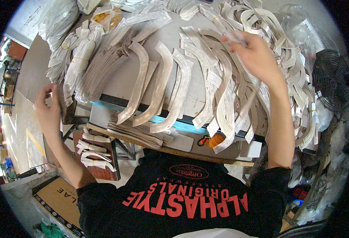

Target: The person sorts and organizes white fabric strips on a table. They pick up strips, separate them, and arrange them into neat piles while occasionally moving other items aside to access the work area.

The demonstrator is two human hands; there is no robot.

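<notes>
Curved pale fabric strips lie in overlapping rows across the table: one strip (142, 75) and another strip (163, 79) hang over its near edge, beside a small stack of strips (178, 91). My right hand (258, 55) is above the strips at the right, its fingers pinched together at a pale, blurred bit I cannot make out. Out past the table's left edge, my left hand (48, 104) has loosely bent fingers, with nothing seen in them. Near it is a banded bundle of white strips (77, 65); a fanned pile of thin grey strips (107, 67) lies farther in.
Orange-handled scissors (210, 141) lie on a shelf under the table's near edge, with more strips (134, 135) to their left. A stool (107, 160) bears folded strips. Many looped strips (291, 75) crowd the right side, by a black fan (331, 79). A cardboard box (57, 200) stands lower left.
</notes>
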